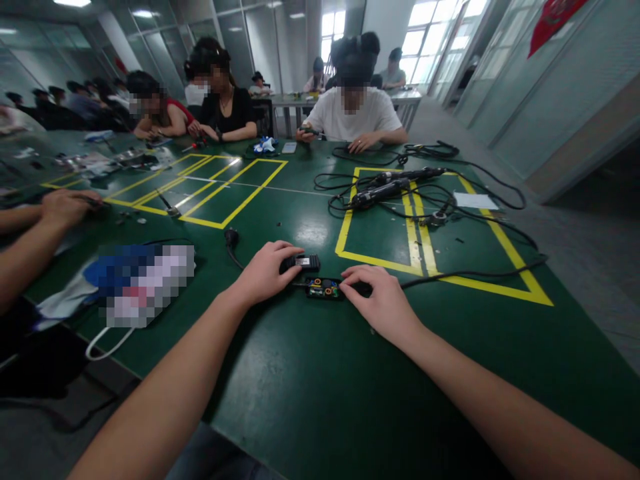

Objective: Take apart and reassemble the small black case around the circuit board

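Note:
An open black adapter case (324,297) lies on the green table, its circuit board and copper-coloured coils facing up. My left hand (267,270) is closed around a black ribbed adapter cover (311,263) with a pale label, just behind the case. The left thumb comes close to the case's left end, where a short dark lead enters. My right hand (380,300) has thumb and index finger bent together at the case's right end, gripping its edge. A black cable (465,274) runs from behind the right hand across the table. A black plug (231,237) lies beyond my left hand.
Black electric screwdrivers (383,192) and tangled cables lie within yellow tape (380,261) at the right. A cloth pouch (150,283) sits on the left, near a neighbour's arm (30,227). A person in white (353,123) works opposite.

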A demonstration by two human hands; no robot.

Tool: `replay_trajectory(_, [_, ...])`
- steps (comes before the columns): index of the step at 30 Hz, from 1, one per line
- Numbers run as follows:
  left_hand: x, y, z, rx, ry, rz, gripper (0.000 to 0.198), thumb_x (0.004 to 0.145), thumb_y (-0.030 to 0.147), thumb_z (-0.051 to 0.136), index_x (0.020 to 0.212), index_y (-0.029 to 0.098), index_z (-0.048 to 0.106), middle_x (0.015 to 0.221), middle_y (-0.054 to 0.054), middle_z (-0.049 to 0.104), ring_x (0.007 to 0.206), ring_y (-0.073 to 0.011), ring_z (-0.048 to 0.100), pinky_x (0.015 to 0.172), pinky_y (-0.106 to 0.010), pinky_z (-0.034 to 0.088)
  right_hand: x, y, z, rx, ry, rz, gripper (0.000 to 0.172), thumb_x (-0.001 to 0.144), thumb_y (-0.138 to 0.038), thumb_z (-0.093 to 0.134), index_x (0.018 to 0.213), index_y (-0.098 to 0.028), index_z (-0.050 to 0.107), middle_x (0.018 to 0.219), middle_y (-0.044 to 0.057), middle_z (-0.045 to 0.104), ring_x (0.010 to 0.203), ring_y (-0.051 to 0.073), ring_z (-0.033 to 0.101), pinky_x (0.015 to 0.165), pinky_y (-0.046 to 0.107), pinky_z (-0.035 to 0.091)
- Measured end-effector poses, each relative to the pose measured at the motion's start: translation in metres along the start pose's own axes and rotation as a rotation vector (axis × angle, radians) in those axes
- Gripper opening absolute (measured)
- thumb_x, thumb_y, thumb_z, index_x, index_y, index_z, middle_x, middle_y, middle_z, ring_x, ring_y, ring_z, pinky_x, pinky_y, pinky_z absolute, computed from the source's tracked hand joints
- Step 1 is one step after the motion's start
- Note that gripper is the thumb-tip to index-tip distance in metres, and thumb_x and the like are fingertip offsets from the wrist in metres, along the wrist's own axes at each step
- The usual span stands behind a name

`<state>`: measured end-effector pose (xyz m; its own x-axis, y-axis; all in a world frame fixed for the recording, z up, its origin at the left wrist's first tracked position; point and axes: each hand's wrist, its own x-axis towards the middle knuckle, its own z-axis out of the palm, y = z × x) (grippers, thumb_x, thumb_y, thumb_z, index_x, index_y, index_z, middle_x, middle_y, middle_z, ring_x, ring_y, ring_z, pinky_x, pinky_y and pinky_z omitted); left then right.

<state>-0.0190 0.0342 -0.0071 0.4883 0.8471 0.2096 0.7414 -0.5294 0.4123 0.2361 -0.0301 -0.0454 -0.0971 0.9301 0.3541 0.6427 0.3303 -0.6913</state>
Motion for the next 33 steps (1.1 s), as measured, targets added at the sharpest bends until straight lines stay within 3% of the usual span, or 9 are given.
replay_trajectory(4, [0.002, -0.002, 0.003, 0.001, -0.056, -0.02, 0.04, 0.096, 0.034, 0.067, 0.133, 0.02, 0.071, 0.129, -0.012, 0.074, 0.119, -0.0289, 0.064, 0.109, -0.05, 0.05, -0.003, -0.003, 0.0, -0.01, 0.004, -0.005, 0.012, 0.092, -0.024, 0.068, 0.082, -0.027, 0.074, 0.106, 0.004, 0.08, 0.107, 0.03, 0.07, 0.1, 0.056, 0.05])
replay_trajectory(8, [0.0, 0.006, -0.005, -0.034, 0.01, -0.009, 0.038, 0.097, 0.037, 0.065, 0.131, 0.022, 0.073, 0.128, -0.01, 0.074, 0.119, -0.0289, 0.064, 0.109, -0.051, 0.049, -0.004, -0.004, -0.001, 0.002, 0.023, 0.007, 0.014, 0.09, -0.023, 0.063, 0.084, -0.027, 0.075, 0.109, 0.006, 0.079, 0.109, 0.031, 0.069, 0.1, 0.056, 0.051])
replay_trajectory(13, [-0.01, 0.029, -0.011, -0.15, -0.011, 0.117, 0.041, 0.096, 0.039, 0.065, 0.133, 0.023, 0.072, 0.125, -0.01, 0.074, 0.115, -0.0286, 0.063, 0.104, -0.048, 0.052, -0.004, -0.002, -0.002, 0.071, 0.042, 0.088, 0.044, 0.076, -0.012, 0.055, 0.112, -0.026, 0.075, 0.111, 0.005, 0.079, 0.104, 0.028, 0.071, 0.1, 0.051, 0.054])
replay_trajectory(15, [-0.012, 0.035, -0.008, -0.14, -0.046, 0.169, 0.039, 0.096, 0.038, 0.066, 0.132, 0.022, 0.073, 0.124, -0.011, 0.073, 0.115, -0.0287, 0.063, 0.104, -0.047, 0.052, -0.003, -0.001, -0.002, 0.107, 0.036, 0.099, 0.047, 0.076, -0.013, 0.053, 0.116, -0.026, 0.074, 0.112, 0.005, 0.079, 0.104, 0.028, 0.07, 0.102, 0.05, 0.053])
replay_trajectory(20, [-0.011, 0.038, 0.001, -0.127, -0.158, 0.198, 0.036, 0.096, 0.035, 0.066, 0.129, 0.023, 0.074, 0.122, -0.011, 0.072, 0.113, -0.0287, 0.061, 0.104, -0.049, 0.052, -0.002, -0.004, -0.002, 0.056, 0.005, 0.074, 0.039, 0.085, -0.016, 0.05, 0.11, -0.028, 0.078, 0.113, 0.004, 0.079, 0.108, 0.029, 0.069, 0.101, 0.05, 0.053])
replay_trajectory(25, [-0.012, 0.037, 0.004, -0.15, -0.165, 0.184, 0.036, 0.095, 0.032, 0.067, 0.13, 0.024, 0.074, 0.122, -0.011, 0.071, 0.114, -0.0286, 0.061, 0.105, -0.049, 0.052, -0.003, -0.008, -0.002, 0.014, -0.003, 0.024, 0.031, 0.101, -0.027, 0.048, 0.101, -0.029, 0.079, 0.106, 0.004, 0.08, 0.104, 0.029, 0.07, 0.095, 0.048, 0.052])
replay_trajectory(33, [-0.014, 0.036, 0.008, -0.132, -0.166, 0.154, 0.035, 0.094, 0.034, 0.069, 0.126, 0.021, 0.073, 0.116, -0.011, 0.07, 0.108, -0.0267, 0.066, 0.097, -0.043, 0.056, -0.006, -0.002, 0.009, -0.065, 0.013, 0.013, 0.013, 0.096, -0.03, 0.062, 0.101, -0.03, 0.074, 0.112, 0.004, 0.079, 0.112, 0.031, 0.068, 0.098, 0.052, 0.046])
